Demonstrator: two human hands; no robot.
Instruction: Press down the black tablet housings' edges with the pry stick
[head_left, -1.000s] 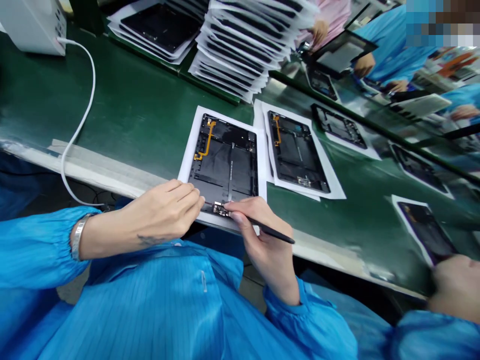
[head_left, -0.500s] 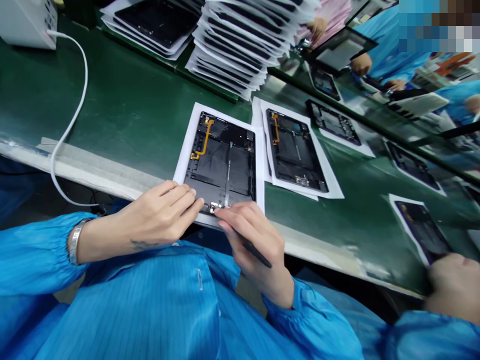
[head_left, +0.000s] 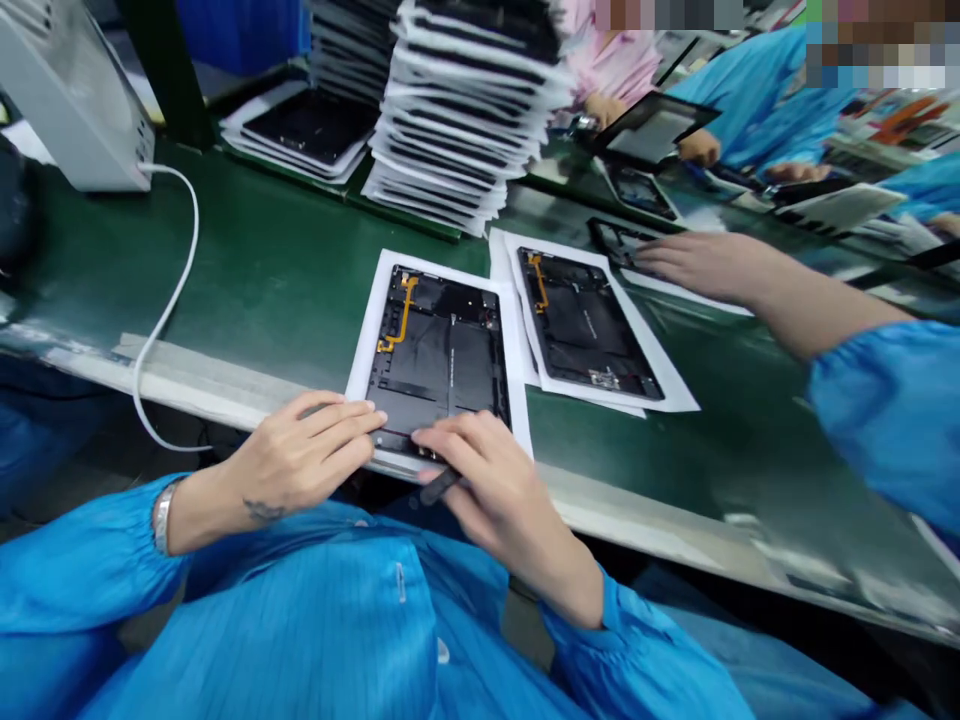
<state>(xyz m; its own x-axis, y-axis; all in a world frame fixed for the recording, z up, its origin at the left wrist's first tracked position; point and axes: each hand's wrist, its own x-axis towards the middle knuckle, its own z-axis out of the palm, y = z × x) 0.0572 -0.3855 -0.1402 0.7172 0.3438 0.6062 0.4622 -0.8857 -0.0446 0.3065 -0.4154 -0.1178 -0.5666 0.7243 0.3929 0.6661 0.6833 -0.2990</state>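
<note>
An opened tablet (head_left: pixel 420 375) with a dark interior and an orange flex cable (head_left: pixel 405 315) lies on a white sheet (head_left: pixel 364 350) at the bench edge. My left hand (head_left: pixel 307 450) is open and rests with its extended fingers on the tablet's near left corner. My right hand (head_left: pixel 495 480) is over the near edge, fingertips touching the tablet there. A slim black hand tool (head_left: pixel 439 487) is held in it, pointing down toward me; its exact kind is unclear. The small parts under the right fingers are mostly hidden.
Another opened tablet (head_left: pixel 592 330) lies on white sheets to the right. Behind stand tall stacks of sheet-separated panels (head_left: pixel 457 130). A white cable (head_left: pixel 187 260) runs from a white device (head_left: pixel 90 110). A co-worker's arm (head_left: pixel 750 275) reaches in from the right toward a farther tablet frame (head_left: pixel 611 240).
My right fingers have shifted over the tablet's near edge, covering the small parts, and the black tool has swung to point down-left. The co-worker's arm has reached across the bench. The view has shifted slightly.
</note>
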